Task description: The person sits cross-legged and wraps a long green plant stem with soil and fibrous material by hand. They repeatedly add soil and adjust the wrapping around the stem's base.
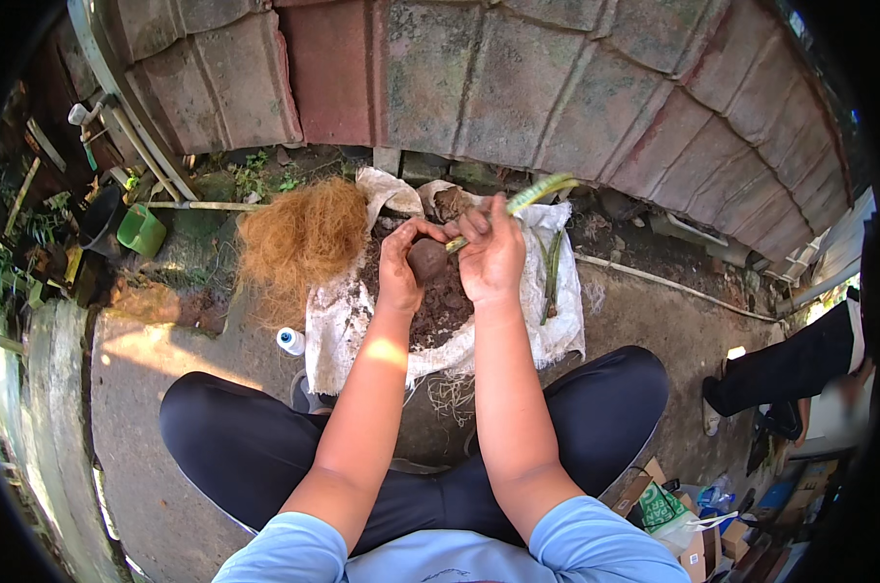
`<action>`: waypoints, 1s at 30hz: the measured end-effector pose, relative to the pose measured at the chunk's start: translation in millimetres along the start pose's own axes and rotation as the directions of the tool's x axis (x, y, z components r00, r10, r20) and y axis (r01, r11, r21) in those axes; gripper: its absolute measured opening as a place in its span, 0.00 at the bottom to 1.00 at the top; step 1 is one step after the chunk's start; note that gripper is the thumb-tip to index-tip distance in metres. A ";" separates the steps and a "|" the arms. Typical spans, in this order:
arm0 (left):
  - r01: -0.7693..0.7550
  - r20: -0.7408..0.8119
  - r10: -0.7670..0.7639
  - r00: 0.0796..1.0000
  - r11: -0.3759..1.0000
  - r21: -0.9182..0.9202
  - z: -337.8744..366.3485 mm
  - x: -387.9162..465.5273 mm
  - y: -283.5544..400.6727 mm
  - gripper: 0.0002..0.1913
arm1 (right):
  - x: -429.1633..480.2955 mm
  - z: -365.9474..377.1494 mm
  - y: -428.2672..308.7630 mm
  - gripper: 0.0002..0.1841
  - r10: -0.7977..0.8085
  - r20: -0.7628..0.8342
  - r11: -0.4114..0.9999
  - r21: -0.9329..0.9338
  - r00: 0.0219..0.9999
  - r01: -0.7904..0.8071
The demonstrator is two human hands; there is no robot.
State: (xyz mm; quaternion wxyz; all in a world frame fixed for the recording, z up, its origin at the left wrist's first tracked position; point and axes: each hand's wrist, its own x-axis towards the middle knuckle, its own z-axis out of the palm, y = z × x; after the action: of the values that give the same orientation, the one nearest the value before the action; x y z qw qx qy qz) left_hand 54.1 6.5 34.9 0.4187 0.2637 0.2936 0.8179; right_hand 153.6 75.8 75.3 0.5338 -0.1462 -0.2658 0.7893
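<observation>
In my left hand (399, 270) rests a rounded ball of dark, moist soil (428, 261). My right hand (492, 251) grips a long green leaf cutting with yellowish edges (533, 194), like a snake plant. Its lower end meets the side of the ball, though I cannot tell whether it is pushed in. Below both hands, loose dark soil (440, 310) lies heaped on a white woven sack (338, 350). More green leaves (551, 280) lie on the sack's right side. A tangle of brown coconut fibre (301, 233) sits at its upper left.
A white thread spool (290, 341) stands left of the sack. Beyond are a green plastic pot (141, 230) and a dark bucket (102, 222). Roof tiles (425, 80) overhang the far side. At right stands another person (790, 364), near cardboard boxes and bags (666, 514).
</observation>
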 end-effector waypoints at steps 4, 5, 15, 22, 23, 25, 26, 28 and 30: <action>-0.218 0.149 0.188 0.971 0.952 0.215 -1.7 4.6 5.4 0.28 | -2.1 11.4 -7.3 0.20 0.033 -0.027 0.984 0.174 0.999 -0.028; -0.325 0.193 0.277 0.941 0.897 0.300 -6.6 6.6 2.0 0.28 | -3.0 13.1 -5.1 0.20 0.057 -0.013 0.981 0.186 0.998 -0.054; -0.105 0.057 0.107 0.993 0.994 -0.035 9.8 -6.2 -3.8 0.31 | 2.2 -1.7 1.2 0.16 0.120 -0.017 0.967 0.230 0.993 -0.113; -0.305 -0.136 0.313 0.940 0.949 0.078 8.0 -9.7 -12.4 0.29 | -6.6 14.4 13.9 0.18 0.127 -0.038 0.972 0.202 0.991 -0.117; -0.315 -0.147 0.328 0.933 0.943 0.108 9.2 -10.3 -10.0 0.29 | -7.7 15.4 15.1 0.18 0.131 -0.037 0.972 0.203 0.991 -0.121; -0.354 -0.096 0.389 0.916 0.899 0.259 8.0 -7.8 -4.7 0.29 | -9.2 17.9 16.2 0.18 0.131 -0.032 0.974 0.190 0.991 -0.122; -0.372 -0.067 0.415 0.907 0.867 0.332 7.4 -6.9 -2.3 0.29 | -9.4 18.6 15.9 0.18 0.130 -0.021 0.975 0.185 0.991 -0.124; -0.356 -0.047 0.412 0.910 0.834 0.422 10.6 -7.5 3.2 0.28 | -9.0 16.5 16.5 0.17 0.122 -0.006 0.976 0.181 0.993 -0.119; -0.342 -0.032 0.399 0.916 0.821 0.457 11.4 -7.5 7.0 0.28 | -9.5 16.8 17.9 0.14 0.111 0.005 0.977 0.183 0.994 -0.110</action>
State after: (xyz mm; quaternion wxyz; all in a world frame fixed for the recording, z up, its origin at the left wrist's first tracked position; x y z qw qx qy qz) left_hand 61.9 -0.2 46.3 0.1613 0.3515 0.4404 0.8103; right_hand 134.9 57.4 78.2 0.5011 -0.1133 -0.1821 0.8384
